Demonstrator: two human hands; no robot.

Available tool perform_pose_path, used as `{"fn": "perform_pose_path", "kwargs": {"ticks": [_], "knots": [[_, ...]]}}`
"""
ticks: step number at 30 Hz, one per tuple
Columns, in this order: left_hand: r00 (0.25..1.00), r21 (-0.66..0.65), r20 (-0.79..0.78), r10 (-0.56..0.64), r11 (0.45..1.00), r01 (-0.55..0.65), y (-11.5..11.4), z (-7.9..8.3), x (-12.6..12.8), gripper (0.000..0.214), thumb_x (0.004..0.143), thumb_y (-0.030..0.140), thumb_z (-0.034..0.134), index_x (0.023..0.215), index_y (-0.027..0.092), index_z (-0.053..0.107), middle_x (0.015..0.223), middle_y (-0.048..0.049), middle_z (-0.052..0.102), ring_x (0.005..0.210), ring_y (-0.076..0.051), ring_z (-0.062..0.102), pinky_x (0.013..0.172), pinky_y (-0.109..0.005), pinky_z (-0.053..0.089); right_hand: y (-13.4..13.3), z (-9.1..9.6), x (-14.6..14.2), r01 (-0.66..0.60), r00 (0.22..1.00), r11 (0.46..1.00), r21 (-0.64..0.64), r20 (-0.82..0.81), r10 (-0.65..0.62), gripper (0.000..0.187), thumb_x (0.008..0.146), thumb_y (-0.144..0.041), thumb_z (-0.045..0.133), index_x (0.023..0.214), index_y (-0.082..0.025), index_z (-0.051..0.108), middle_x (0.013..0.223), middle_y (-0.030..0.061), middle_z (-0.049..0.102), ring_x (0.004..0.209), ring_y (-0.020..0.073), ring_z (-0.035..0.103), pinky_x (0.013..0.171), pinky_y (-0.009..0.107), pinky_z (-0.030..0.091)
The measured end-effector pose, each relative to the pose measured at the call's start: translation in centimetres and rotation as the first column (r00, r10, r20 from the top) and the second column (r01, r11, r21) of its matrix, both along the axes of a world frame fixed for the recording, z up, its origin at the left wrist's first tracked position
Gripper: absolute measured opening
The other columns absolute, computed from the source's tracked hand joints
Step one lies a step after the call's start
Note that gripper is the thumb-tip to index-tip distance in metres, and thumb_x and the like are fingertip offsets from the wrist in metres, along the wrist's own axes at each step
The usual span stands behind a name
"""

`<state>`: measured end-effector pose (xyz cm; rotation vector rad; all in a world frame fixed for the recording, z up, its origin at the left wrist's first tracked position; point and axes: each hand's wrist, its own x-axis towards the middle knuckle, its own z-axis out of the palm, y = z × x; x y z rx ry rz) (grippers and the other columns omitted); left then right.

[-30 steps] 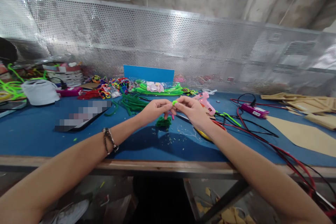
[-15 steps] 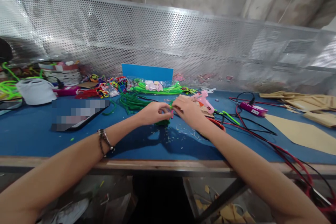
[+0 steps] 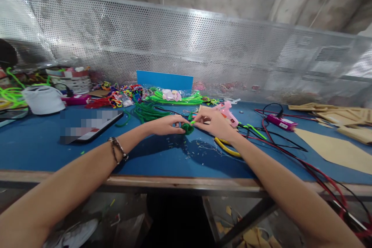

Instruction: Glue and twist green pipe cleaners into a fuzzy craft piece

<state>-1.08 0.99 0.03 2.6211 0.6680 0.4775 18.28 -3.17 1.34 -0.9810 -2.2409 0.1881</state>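
Both my hands meet over the middle of the blue table. My left hand rests low, its fingers closed against a dark green pipe-cleaner bundle lying on the table. My right hand pinches a small bright green pipe-cleaner piece just above that bundle. A beaded bracelet is on my left wrist.
A pink glue gun lies behind my right hand, yellow-handled pliers under my right wrist. Green pipe cleaners, a bag of bright green ones, a phone, red and black cables, cardboard sheets and a mesh wall surround.
Both hands have dropped from above the table down to the dark green bundle; the left hand now lies on it and the right brings the bright green piece to it.
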Motion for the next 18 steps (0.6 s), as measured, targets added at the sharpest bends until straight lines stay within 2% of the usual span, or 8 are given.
{"fn": "perform_pose_path", "kwargs": {"ticks": [3,7,10,12,14,18], "knots": [[0.999,-0.095,0.035,0.028,0.995,-0.025,-0.1,0.1,-0.1,0.034,0.073,0.026,0.048,0.104,0.014,0.05,0.083,-0.0018,0.052,0.071,-0.011,0.046,0.062,-0.019,0.035,-0.2,0.2,0.0,-0.015,1.0,0.997,0.069,0.021,0.014,0.007,0.072,-0.02,0.054,0.071,-0.014,0.058,0.067,0.0006,0.056,0.061,0.009,0.051,0.057,0.022,0.042],[1.0,-0.22,0.025,-0.009,0.975,0.014,-0.3,-0.2,0.1,0.035,0.072,0.024,0.048,0.106,0.013,0.046,0.067,0.0032,0.047,0.056,-0.007,0.041,0.053,-0.017,0.033,-0.4,0.4,-0.3,-0.088,0.959,0.962,0.26,0.283,0.011,0.01,0.076,-0.018,0.05,0.072,-0.016,0.059,0.071,0.0024,0.058,0.069,0.0114,0.052,0.064,0.024,0.041],[0.998,-0.22,0.046,-0.033,0.975,0.042,-0.3,-0.6,0.4,0.036,0.071,0.024,0.048,0.105,0.012,0.046,0.065,0.0043,0.044,0.053,-0.007,0.036,0.05,-0.016,0.031,-0.4,-0.1,-0.8,-0.129,0.879,0.931,0.342,0.474,-0.052,0.017,0.079,-0.017,0.044,0.075,-0.015,0.06,0.077,0.006,0.057,0.073,0.0136,0.052,0.065,0.025,0.04],[0.997,-0.191,0.06,-0.052,0.98,0.062,-0.3,-0.7,0.6,0.032,0.071,0.025,0.047,0.1,0.012,0.049,0.069,0.0029,0.045,0.056,-0.007,0.035,0.052,-0.016,0.032,-0.5,-0.4,-1.1,-0.113,0.83,0.932,0.344,0.549,-0.102,0.02,0.08,-0.016,0.041,0.076,-0.014,0.06,0.078,0.0074,0.057,0.072,0.0144,0.051,0.062,0.025,0.039],[0.995,-0.176,0.071,-0.075,0.981,0.086,-0.3,-0.8,0.7,0.029,0.071,0.026,0.047,0.095,0.011,0.052,0.074,0.0014,0.046,0.06,-0.008,0.036,0.056,-0.017,0.033,-0.6,-0.5,-1.2,-0.104,0.827,0.945,0.311,0.554,-0.092,0.021,0.08,-0.015,0.041,0.076,-0.014,0.061,0.079,0.0079,0.057,0.071,0.0145,0.051,0.061,0.025,0.04],[0.997,-0.181,0.063,-0.05,0.982,0.06,-0.4,-0.5,0.7,0.028,0.071,0.03,0.049,0.092,0.011,0.052,0.065,0.0034,0.041,0.058,-0.008,0.035,0.052,-0.017,0.031,-0.6,-0.5,-1.1,-0.132,0.93,0.964,0.233,0.364,0.039,0.018,0.076,-0.012,0.044,0.084,-0.015,0.06,0.081,0.0057,0.057,0.074,0.0129,0.052,0.068,0.025,0.041]]}}
